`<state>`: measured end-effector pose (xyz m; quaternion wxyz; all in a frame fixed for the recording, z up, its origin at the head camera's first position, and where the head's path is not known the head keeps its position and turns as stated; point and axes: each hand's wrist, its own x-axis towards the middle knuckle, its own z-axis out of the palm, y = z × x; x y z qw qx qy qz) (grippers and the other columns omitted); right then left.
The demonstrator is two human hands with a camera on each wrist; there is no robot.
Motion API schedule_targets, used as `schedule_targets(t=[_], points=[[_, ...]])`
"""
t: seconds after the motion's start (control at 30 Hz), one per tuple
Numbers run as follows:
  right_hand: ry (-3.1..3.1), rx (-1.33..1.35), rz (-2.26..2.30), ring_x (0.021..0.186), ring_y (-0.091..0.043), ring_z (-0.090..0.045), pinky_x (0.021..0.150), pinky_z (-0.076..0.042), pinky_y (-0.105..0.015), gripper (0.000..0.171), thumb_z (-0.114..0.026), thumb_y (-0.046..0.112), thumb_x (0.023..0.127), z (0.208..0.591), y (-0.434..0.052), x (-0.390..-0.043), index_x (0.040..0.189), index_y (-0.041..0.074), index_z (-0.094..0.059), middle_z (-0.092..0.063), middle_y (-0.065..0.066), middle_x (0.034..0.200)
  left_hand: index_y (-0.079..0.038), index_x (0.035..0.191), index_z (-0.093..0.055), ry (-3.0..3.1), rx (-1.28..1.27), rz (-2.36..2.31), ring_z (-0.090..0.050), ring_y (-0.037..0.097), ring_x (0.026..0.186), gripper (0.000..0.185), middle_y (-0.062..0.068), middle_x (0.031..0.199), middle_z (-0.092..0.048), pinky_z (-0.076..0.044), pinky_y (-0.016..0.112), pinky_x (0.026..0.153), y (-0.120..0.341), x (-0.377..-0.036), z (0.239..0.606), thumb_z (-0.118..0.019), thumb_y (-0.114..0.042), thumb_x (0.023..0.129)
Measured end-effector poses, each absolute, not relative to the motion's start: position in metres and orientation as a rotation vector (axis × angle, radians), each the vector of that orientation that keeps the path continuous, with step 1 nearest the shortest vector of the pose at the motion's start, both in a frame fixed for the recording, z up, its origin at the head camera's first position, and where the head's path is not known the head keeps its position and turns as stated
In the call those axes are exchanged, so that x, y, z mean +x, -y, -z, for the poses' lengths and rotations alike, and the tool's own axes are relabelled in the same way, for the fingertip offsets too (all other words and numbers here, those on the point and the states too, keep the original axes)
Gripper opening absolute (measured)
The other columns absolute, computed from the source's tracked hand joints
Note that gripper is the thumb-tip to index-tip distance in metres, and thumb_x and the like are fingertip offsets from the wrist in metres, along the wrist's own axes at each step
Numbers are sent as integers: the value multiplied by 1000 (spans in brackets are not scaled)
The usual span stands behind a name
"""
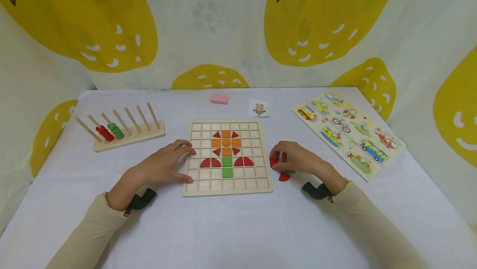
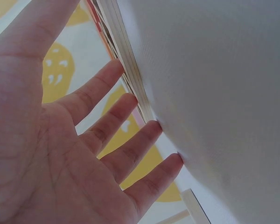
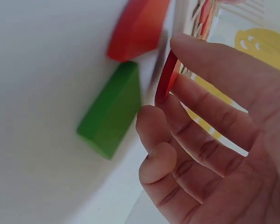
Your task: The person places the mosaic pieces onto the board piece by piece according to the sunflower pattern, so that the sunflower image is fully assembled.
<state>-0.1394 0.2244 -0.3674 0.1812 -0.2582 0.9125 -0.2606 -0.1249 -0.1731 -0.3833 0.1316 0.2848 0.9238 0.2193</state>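
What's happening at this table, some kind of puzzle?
A person sits at a wooden grid board that holds a flower made of orange, red and green tiles. The left hand rests with straight fingers against the board's left edge. The right hand pinches a red piece just right of the board, with another red piece and a green piece lying loose on the table beside it.

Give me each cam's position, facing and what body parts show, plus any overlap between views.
Head: above the table, looking forward and down at the grid board; both hands and sleeves show.
Left wrist: under the left hand, looking along the palm; straight fingers touch the board's edge.
Right wrist: at the right hand, whose fingers pinch a red piece; green piece beyond.
Shared: head and right wrist both show the pinched red piece.
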Motion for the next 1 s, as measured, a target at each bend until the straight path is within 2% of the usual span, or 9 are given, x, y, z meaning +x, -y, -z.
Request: schedule_targets(t=[0.2,0.43,0.6,1.0], points=[[-2575,-778,732,75,-17,-53,59,-47,-23,25,-76,14,85,361,-214,-136,105,3,-67,-61,-5,95,-12,131,-52,-2672,820,-644,-42,41,130,72,14,145,-39,-36,61,103,173,-124,381,-79,-51,76],[-2519,-776,704,79,-18,-53,65,-46,-23,26,-76,19,86,358,-192,-131,108,7,-68,-60,-2,98,-12,130,-52,-2670,818,-638,-41,42,130,72,15,145,-39,-35,62,103,173,-124,381,-79,-52,76],[-2508,-842,689,77,-16,-53,65,-46,-22,28,-76,19,86,359,-177,-128,109,6,-69,-62,-2,100,-13,130,-52,-2672,815,-637,-41,42,130,72,15,145,-39,-36,62,103,172,-125,382,-79,-52,76],[-2499,-973,677,77,-15,-52,65,-44,-20,24,-76,17,86,362,-145,-122,106,6,-70,-61,-1,94,-14,131,-52,-2675,800,-646,-41,40,131,72,13,145,-38,-35,60,105,174,-125,384,-80,-49,75]])
